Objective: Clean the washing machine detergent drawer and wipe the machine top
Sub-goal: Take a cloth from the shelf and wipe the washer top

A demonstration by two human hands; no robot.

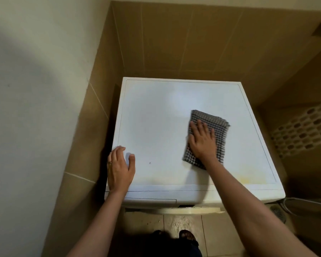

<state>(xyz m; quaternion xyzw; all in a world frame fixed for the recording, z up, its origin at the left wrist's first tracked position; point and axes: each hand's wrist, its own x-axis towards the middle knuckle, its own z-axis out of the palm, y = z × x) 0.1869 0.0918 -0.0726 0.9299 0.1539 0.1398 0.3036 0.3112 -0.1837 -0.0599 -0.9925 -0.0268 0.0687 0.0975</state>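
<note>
The white washing machine top (156, 117) fills the middle of the view, with a yellowish stain near its front right. A grey checked cloth (215, 127), folded, lies flat on the right half of the top. My right hand (202, 140) presses on the cloth with straight, spread fingers. My left hand (120, 169) rests on the front left corner of the top, fingers bent over the left edge and thumb on the surface. The detergent drawer front (150, 201) sits closed at the machine's upper left face.
Tan tiled walls close in behind and on both sides of the machine. A perforated laundry basket (304, 128) stands to the right. A narrow dark gap runs along the machine's left side. My feet (187, 236) stand on the tiled floor below.
</note>
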